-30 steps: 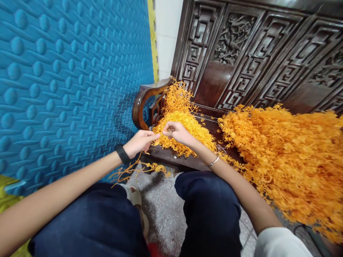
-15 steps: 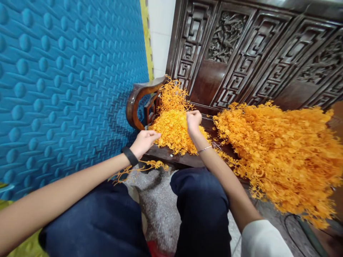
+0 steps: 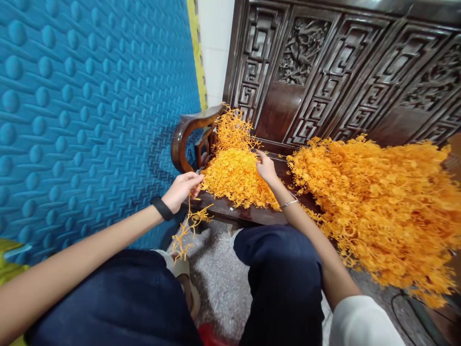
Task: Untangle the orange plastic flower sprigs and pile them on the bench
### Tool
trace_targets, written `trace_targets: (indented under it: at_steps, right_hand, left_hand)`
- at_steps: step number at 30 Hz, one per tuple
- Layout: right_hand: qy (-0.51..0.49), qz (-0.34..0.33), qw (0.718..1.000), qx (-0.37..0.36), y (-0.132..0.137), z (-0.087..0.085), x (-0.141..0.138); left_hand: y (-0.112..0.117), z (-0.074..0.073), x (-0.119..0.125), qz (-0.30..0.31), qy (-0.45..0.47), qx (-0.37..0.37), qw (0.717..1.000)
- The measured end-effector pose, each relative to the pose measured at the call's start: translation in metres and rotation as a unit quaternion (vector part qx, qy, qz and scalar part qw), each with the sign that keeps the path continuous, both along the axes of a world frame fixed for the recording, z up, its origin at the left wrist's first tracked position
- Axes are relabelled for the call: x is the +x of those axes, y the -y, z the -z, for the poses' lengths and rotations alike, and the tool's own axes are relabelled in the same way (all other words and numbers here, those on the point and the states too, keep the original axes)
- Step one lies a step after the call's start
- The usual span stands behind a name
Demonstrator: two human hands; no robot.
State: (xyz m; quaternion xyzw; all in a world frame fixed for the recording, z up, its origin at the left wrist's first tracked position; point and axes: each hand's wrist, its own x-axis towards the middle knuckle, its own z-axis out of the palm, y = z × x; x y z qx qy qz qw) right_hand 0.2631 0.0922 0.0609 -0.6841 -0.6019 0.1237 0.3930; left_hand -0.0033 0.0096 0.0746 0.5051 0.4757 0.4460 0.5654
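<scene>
My left hand (image 3: 181, 190) is closed on a thin orange plastic sprig (image 3: 187, 226) that hangs down from its fingers over the bench's front edge. My right hand (image 3: 265, 166) rests on the right side of a small heap of orange plastic flower pieces (image 3: 234, 175) on the dark wooden bench seat (image 3: 230, 211); its fingers are curled into the heap, and what they grip is hidden. A bare orange stem tangle (image 3: 232, 129) stands behind the heap.
A far larger mound of orange flower sprigs (image 3: 382, 202) fills the bench to the right. The carved bench back (image 3: 324, 72) rises behind, the curved armrest (image 3: 187, 134) at left. A blue embossed mat (image 3: 90, 105) leans at left. My knees and speckled floor (image 3: 216, 283) lie below.
My right hand went from meeting the left hand out to the heap's right side. The left hand drew back slightly, and its sprig now dangles straight down.
</scene>
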Motion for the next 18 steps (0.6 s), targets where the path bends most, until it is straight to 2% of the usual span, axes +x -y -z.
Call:
trace_targets:
  at_steps: [2, 4, 7, 9, 11, 15, 18]
  right_hand:
    - [0.04, -0.076, 0.996, -0.021, 0.013, -0.009, -0.007]
    - [0.056, -0.187, 0.98, -0.037, 0.031, -0.019, -0.02]
    - [0.001, -0.352, 0.933, -0.074, 0.057, -0.031, -0.046]
    - [-0.046, -0.415, 0.902, -0.111, 0.067, -0.035, -0.062]
    - [-0.093, -0.429, 0.888, -0.138, 0.071, -0.034, -0.074]
    - [-0.192, -0.39, 0.888, -0.15, 0.07, -0.029, -0.084]
    - [-0.159, -0.376, 0.904, -0.13, 0.071, -0.027, -0.083]
  left_hand:
    - [-0.001, 0.0, 0.0, 0.011, 0.008, 0.006, 1.0]
    - [-0.001, -0.001, 0.001, 0.023, 0.012, 0.011, 1.0]
    - [-0.002, -0.003, 0.008, 0.032, 0.006, 0.025, 0.999]
    - [-0.001, -0.004, 0.013, 0.034, -0.003, 0.038, 0.999]
    - [-0.001, -0.006, 0.018, 0.039, -0.004, 0.055, 0.998]
    - [0.002, -0.011, 0.02, 0.032, -0.023, 0.079, 0.996]
    - [0.004, -0.013, 0.019, 0.056, -0.049, 0.069, 0.995]
